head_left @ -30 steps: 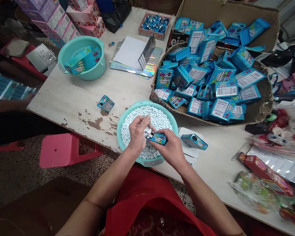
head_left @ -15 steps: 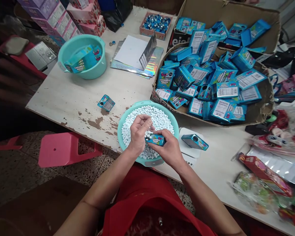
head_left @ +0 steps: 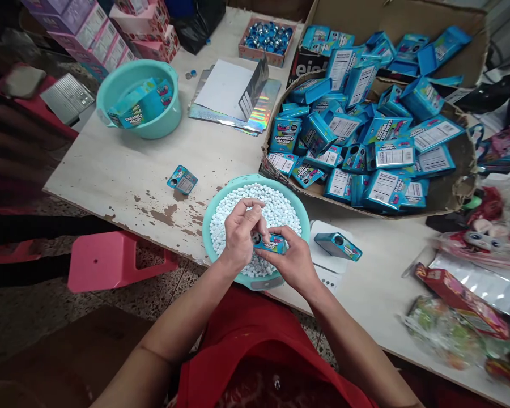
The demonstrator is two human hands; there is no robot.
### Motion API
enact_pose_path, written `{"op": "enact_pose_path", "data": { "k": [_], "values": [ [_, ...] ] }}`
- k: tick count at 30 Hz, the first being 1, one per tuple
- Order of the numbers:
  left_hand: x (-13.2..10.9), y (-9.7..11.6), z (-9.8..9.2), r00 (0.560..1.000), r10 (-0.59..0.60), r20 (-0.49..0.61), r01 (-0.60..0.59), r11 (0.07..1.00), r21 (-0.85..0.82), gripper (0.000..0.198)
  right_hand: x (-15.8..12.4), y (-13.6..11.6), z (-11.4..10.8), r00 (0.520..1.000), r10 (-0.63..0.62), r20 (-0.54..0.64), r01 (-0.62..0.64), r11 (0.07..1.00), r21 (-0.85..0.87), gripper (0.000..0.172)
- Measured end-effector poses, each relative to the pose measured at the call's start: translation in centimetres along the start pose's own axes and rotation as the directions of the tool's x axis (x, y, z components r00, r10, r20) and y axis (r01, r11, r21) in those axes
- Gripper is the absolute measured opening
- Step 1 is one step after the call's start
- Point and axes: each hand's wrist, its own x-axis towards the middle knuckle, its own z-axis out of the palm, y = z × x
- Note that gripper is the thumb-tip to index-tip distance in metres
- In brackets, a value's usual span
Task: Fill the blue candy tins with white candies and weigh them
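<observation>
— "Location of the blue box [head_left: 274,244]?"

— "Hangs over the teal basin [head_left: 207,231] of white pellets [head_left: 280,203], gripped between thumb and fingers of the right hand [head_left: 298,258]."

— "And the left hand [head_left: 238,235]?"

— "Curls by the box's hole with bent fingers; holds pellets or nothing, impossible to tell."

— "Possible trouble?"

— "Risks a spill into the basin, from a tilt or poor aim at the narrow hole. Beyond, perhaps a toppled second box [head_left: 339,246] on the white scale [head_left: 318,259], from a forearm bump."
</observation>
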Motion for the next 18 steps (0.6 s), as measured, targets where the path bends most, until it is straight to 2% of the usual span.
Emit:
{"op": "enact_pose_path", "data": {
  "k": [2,4,6,7,9,11,12,13,15,18],
  "values": [
    [0.0,0.6,-0.4,0.999,0.028,0.026,-0.028,1.000,0.006,0.017,-0.3,0.0,-0.7,1.000,-0.018,-0.024,0.019,0.999,0.029,0.025],
    [0.5,0.7,-1.6,0.991,0.129,-0.035,-0.125,0.989,0.084,0.019,-0.6,0.1,-1.4,0.998,-0.045,-0.040,0.048,0.996,0.071,0.028],
    [1.5,-0.2,-3.5,0.963,0.245,-0.107,-0.196,0.919,0.341,0.022,-1.0,0.5,-1.9,0.996,-0.063,-0.064,0.070,0.991,0.112,0.030],
    [2.1,-1.1,-4.6,0.953,0.285,-0.098,-0.195,0.831,0.520,0.023,-1.1,0.7,-2.0,0.995,-0.063,-0.080,0.073,0.990,0.121,0.030],
    [3.2,-3.4,-6.5,0.965,0.262,0.011,-0.154,0.531,0.834,0.025,-1.3,1.2,-2.1,0.992,-0.056,-0.110,0.069,0.990,0.120,0.030],
    [3.7,-5.8,-7.4,0.983,0.157,0.095,-0.128,0.219,0.967,0.029,-1.4,1.6,-2.3,0.991,-0.043,-0.127,0.058,0.991,0.117,0.031],
    [3.7,-6.9,-7.4,0.989,0.113,0.099,-0.112,0.107,0.988,0.033,-1.5,1.6,-2.4,0.990,-0.037,-0.138,0.053,0.992,0.115,0.032],
    [3.6,-7.8,-7.1,0.993,0.080,0.087,-0.089,0.027,0.996,0.037,-1.7,1.6,-2.6,0.988,-0.031,-0.153,0.048,0.993,0.108,0.033],
    [3.2,-9.0,-6.0,0.998,0.036,0.053,-0.051,-0.065,0.997,0.047,-2.0,1.5,-3.1,0.983,-0.009,-0.184,0.024,0.996,0.083,0.033],
    [3.1,-9.7,-4.5,0.999,0.014,0.029,-0.028,-0.064,0.998,0.049,-2.4,1.6,-3.7,0.973,0.048,-0.227,-0.038,0.998,0.047,0.032]
  ]
}}
